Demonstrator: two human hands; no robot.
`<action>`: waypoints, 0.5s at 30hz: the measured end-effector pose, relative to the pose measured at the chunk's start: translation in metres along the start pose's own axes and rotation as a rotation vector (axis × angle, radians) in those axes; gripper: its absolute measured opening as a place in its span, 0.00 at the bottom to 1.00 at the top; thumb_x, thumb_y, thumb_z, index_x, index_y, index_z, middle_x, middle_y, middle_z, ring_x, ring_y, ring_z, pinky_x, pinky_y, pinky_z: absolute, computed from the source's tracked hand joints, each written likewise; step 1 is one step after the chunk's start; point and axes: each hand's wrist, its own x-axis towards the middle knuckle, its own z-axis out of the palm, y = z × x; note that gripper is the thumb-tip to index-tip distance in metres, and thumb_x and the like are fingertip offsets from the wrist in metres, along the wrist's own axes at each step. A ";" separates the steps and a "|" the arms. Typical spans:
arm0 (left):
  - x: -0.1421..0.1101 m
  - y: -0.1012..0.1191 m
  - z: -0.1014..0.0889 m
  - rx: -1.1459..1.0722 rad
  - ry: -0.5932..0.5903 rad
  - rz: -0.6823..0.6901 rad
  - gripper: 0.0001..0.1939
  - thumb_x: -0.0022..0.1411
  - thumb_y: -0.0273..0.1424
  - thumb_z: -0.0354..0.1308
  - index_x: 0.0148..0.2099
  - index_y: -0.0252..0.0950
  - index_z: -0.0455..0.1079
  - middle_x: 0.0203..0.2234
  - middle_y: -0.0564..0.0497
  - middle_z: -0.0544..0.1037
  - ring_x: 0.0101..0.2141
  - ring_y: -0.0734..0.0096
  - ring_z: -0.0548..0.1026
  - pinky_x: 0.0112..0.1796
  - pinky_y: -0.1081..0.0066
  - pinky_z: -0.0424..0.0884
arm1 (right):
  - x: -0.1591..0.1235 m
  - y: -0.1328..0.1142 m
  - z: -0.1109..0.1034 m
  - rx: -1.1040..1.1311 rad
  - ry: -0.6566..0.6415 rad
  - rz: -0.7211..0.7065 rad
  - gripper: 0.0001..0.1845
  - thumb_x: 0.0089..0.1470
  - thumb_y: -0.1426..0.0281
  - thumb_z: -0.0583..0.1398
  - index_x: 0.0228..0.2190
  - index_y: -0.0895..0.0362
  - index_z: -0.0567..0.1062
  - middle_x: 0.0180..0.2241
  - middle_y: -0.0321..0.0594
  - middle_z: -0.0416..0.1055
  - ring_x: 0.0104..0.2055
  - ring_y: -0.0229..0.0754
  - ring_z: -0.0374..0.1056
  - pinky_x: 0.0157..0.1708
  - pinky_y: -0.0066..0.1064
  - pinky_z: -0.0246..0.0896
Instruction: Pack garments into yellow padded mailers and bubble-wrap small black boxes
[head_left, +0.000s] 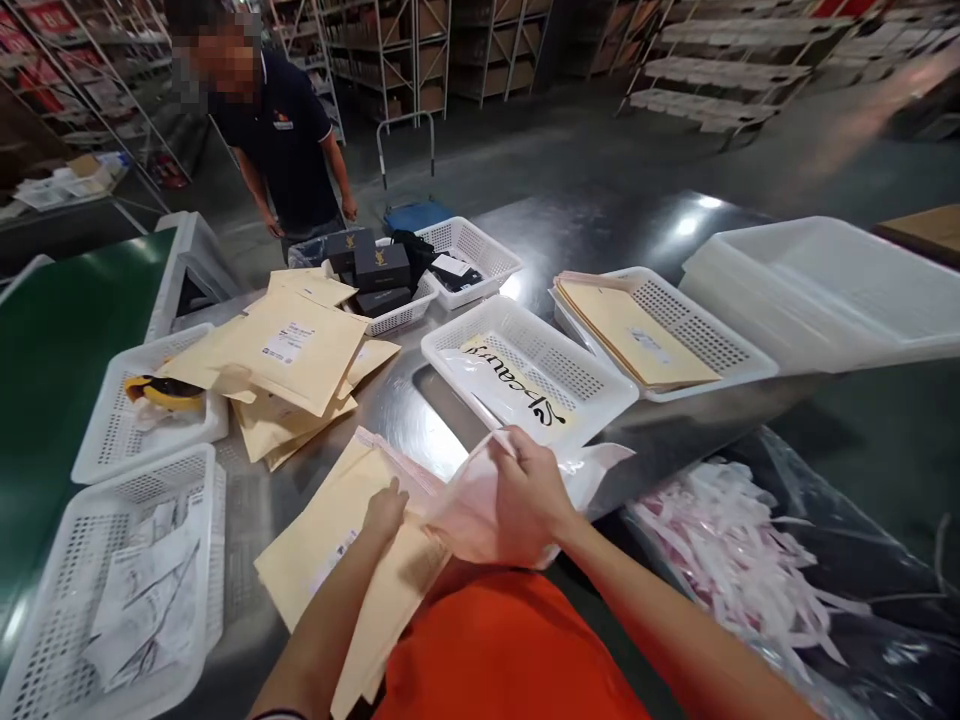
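Note:
Low in front of me lie tan padded envelopes (pixel 330 520), with pale pink flaps along their upper edges. My left hand (pixel 385 515) has its fingers curled on the top envelope near its flap. To the right, my right hand (pixel 531 487) grips a thin, glossy pinkish-white plastic sheet (pixel 472 505) by its upper edge. I cannot tell whether this sheet is a bag or joined to the envelope. Just beyond, a white basket (pixel 600 385) holds a clear or white plastic piece with black script lettering (pixel 517 390).
A pile of labelled envelopes (pixel 300 345) lies left. Black boxes (pixel 381 268) fill a basket behind it. More envelopes (pixel 622 330) lean in a right-hand basket. Discarded strips (pixel 742 550) fill a plastic-lined bin. A person (pixel 281 140) stands across the metal table (pixel 262 520).

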 end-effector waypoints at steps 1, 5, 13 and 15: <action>-0.009 -0.001 0.004 0.002 0.009 0.015 0.13 0.65 0.27 0.50 0.48 0.39 0.72 0.54 0.43 0.72 0.48 0.58 0.75 0.48 0.61 0.69 | 0.004 0.000 0.016 -0.074 -0.064 -0.006 0.14 0.61 0.61 0.50 0.30 0.55 0.70 0.25 0.35 0.69 0.28 0.39 0.63 0.29 0.28 0.54; -0.050 -0.004 0.020 -0.017 0.074 0.074 0.15 0.66 0.28 0.47 0.50 0.39 0.71 0.49 0.44 0.75 0.49 0.60 0.72 0.47 0.65 0.68 | 0.025 0.009 0.079 -0.372 -0.230 -0.066 0.11 0.60 0.69 0.51 0.35 0.56 0.73 0.28 0.37 0.72 0.29 0.39 0.63 0.29 0.29 0.46; -0.091 -0.027 0.036 -0.077 0.293 0.187 0.11 0.61 0.23 0.49 0.41 0.37 0.72 0.44 0.44 0.73 0.43 0.64 0.73 0.44 0.66 0.71 | 0.038 0.033 0.139 -0.552 -0.344 -0.251 0.14 0.60 0.76 0.49 0.39 0.61 0.75 0.32 0.44 0.73 0.34 0.41 0.64 0.33 0.29 0.49; -0.089 -0.031 0.037 -0.083 0.338 0.204 0.10 0.61 0.23 0.50 0.40 0.37 0.71 0.43 0.44 0.73 0.41 0.65 0.73 0.42 0.66 0.72 | 0.035 0.037 0.141 -0.575 -0.382 -0.296 0.15 0.59 0.76 0.49 0.38 0.62 0.75 0.33 0.46 0.73 0.35 0.42 0.64 0.35 0.30 0.51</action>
